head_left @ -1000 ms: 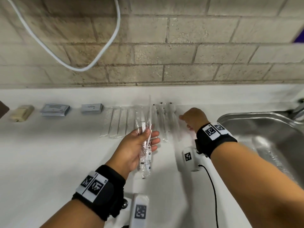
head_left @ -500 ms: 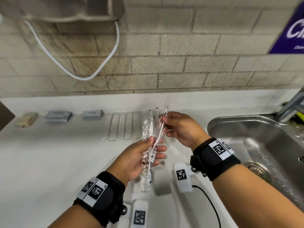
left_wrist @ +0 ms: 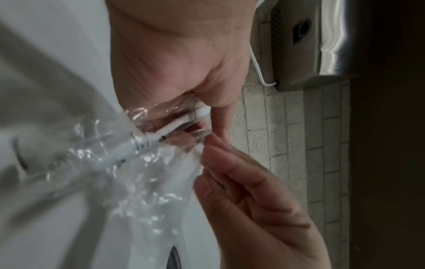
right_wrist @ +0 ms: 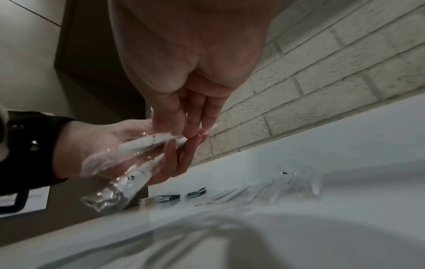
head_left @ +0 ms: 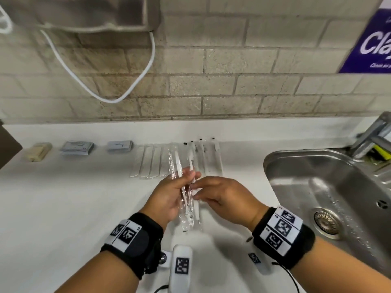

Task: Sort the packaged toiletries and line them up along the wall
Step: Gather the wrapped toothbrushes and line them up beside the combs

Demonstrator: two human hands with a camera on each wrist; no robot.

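My left hand [head_left: 179,187] grips a small bundle of clear-wrapped white toothbrushes [head_left: 186,199] above the white counter [head_left: 63,208]. My right hand [head_left: 196,191] meets it from the right, and its fingertips [right_wrist: 190,134] pinch one wrapped toothbrush [right_wrist: 151,141] of the bundle. In the left wrist view the crinkled wrap and a white handle [left_wrist: 142,145] run between both hands. Along the wall lie a beige soap [head_left: 39,151], two stacks of grey packets [head_left: 76,147], several flat clear packets [head_left: 148,161] and several wrapped toothbrushes [head_left: 209,155].
A steel sink [head_left: 328,197] with a tap [head_left: 372,134] sits at the right. On the brick wall hang a metal dryer [head_left: 84,13] with a white cable [head_left: 101,98] and a purple sign [head_left: 372,39]. A dark object [head_left: 8,149] juts in at the left edge.
My right hand left the row by the wall, came back to the bundle in my left hand and now pinches one toothbrush there. Both hands sit closer together.
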